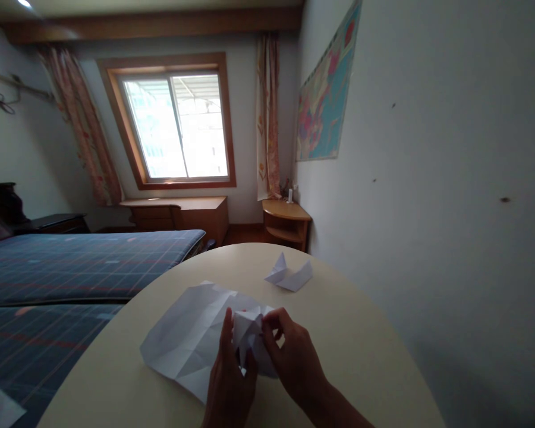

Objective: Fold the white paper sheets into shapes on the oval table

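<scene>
My left hand [229, 374] and my right hand [294, 356] meet over a round cream table [361, 351]. Together they pinch a small folded piece of white paper [249, 333], with the fingers closed on its edges. Under and to the left of them lies a larger creased white sheet [182, 339], spread flat on the table. Farther back on the table sits a finished folded white paper boat [289, 274], apart from both hands.
A bed with a dark plaid cover [71, 267] stands left of the table. A white wall [450, 208] runs close along the right. At the back are a window [178, 128], a wooden desk [182, 211] and a corner shelf [288, 223].
</scene>
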### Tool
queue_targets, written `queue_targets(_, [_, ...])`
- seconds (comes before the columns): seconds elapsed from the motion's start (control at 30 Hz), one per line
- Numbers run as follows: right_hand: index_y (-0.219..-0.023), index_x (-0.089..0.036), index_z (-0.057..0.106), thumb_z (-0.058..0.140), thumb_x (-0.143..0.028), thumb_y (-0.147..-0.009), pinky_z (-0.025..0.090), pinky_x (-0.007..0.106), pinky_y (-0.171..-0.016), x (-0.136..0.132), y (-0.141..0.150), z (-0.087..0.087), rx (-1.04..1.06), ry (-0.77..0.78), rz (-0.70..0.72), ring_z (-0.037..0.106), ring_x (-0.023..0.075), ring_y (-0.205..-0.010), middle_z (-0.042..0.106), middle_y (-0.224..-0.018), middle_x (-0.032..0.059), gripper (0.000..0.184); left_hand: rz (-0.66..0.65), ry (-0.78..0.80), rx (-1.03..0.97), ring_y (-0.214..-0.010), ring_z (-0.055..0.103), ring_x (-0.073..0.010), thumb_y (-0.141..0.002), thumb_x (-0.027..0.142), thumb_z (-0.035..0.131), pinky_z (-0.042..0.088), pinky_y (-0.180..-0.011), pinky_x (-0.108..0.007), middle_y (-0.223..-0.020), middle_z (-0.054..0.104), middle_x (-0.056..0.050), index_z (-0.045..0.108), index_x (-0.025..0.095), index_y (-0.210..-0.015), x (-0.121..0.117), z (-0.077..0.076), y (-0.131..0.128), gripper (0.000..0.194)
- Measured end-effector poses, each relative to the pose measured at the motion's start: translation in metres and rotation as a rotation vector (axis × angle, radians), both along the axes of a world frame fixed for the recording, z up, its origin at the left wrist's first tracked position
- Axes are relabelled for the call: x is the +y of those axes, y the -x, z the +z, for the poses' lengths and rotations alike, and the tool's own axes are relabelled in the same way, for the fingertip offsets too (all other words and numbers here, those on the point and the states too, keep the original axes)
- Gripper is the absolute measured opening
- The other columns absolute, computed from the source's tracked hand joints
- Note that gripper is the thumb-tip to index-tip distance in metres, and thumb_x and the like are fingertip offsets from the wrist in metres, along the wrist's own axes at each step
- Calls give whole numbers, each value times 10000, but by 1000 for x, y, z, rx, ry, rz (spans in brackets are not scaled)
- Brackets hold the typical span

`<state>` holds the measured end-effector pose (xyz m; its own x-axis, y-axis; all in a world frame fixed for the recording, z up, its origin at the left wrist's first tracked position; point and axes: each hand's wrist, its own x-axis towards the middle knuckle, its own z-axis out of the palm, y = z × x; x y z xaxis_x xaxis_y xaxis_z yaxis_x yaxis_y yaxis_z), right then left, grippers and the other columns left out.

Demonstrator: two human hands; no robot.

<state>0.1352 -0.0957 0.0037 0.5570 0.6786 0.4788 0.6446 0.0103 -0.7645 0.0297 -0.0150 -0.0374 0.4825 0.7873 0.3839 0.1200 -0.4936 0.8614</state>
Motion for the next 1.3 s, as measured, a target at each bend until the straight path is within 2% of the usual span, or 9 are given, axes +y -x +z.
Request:
queue_targets(0.1, [-857,-198,511,474,-247,-838,465,235,-604,0,-1,2,96,-31,25,609,132,-650,641,-749,8,64,-11,34,-15,-1252,377,-291,-784,321,526,367,-973,-436,-1401,335,-139,163,222,-1393,5,5,-2,716])
queue_targets(0.27, [-926,-203,552,590,-247,-743,465,248,-618,-1,0,4,26,13,41,594,145,-709,623,-798,8,191,-49,44,11,-1152,483,-297,-770,406,566,429,-894,-437,-1306,418,-172,102,225,-1391,12,5,-2,796])
queue_targets(0.4, [-930,-196,560,588,-252,-750,458,234,-585,-1,2,3,46,31,45,579,139,-707,606,-802,12,191,-4,-23,59,-1213,413,-333,-747,418,586,409,-902,-455,-1326,406,-174,173,227,-1379,9,4,0,778])
queue_targets(0.6, [-833,-180,554,517,-290,-820,477,244,-590,0,-3,3,159,2,74,594,143,-692,615,-809,33,118,7,28,5,-1150,478,-319,-732,437,602,419,-888,-441,-1269,476,-161,275,210,-1349,6,13,0,733])
queue_targets(0.9, [-764,-159,513,483,-409,-840,418,221,-530,5,-20,-1,512,-68,258,557,134,-611,595,-701,19,263,-157,487,-188,-935,600,-272,-781,491,535,501,-712,-336,-1083,605,-129,461,131,-1172,29,19,0,537])
queue_targets(0.97, [-764,-162,515,520,-374,-811,395,220,-515,5,-24,-1,390,-16,119,539,131,-580,584,-672,10,217,-150,457,-188,-971,587,-280,-778,491,540,500,-728,-340,-1105,598,-127,478,136,-1165,29,18,-1,528])
queue_targets(1.07, [-729,-181,522,554,-244,-759,325,219,-491,-1,-26,2,5,96,-172,485,117,-507,532,-585,-25,77,-117,289,-145,-1085,526,-275,-795,467,530,461,-846,-355,-1176,562,-113,475,169,-1179,25,16,-2,489])
queue_targets(1.17, [-767,-207,585,476,-134,-776,342,231,-559,-6,-19,8,-246,177,-162,538,127,-581,596,-688,-6,132,-143,174,-62,-1155,473,-269,-823,441,497,431,-904,-363,-1252,511,-112,428,190,-1229,19,14,-1,483])
queue_targets(1.3, [-1047,-232,577,481,-198,-819,376,246,-629,-10,-7,13,-273,208,-152,584,149,-696,641,-887,26,250,-148,96,30,-1148,480,-289,-837,414,467,477,-826,-380,-1300,462,-149,373,178,-1277,10,7,2,508])
